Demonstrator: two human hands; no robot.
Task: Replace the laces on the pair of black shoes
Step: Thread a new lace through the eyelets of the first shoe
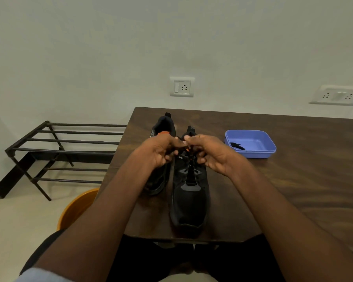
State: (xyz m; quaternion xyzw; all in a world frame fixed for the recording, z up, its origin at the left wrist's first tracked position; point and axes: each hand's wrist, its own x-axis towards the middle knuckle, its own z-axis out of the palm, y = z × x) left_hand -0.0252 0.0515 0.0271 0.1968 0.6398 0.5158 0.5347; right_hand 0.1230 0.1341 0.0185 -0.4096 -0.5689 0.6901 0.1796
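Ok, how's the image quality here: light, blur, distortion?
Head view: dim, flat light, so the black shoes lose detail; soft shadows under the rack; wide-angle bending at the table edges; slight blur on the hands, left and right; no glare.

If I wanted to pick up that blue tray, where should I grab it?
Probably by the rim of the blue tray. It sits flat and open on the table, to the right of the shoes, with low walls and a lip all round. Come from the near or right side, away from both hands, thumb over the lip. The black lace inside stays put.
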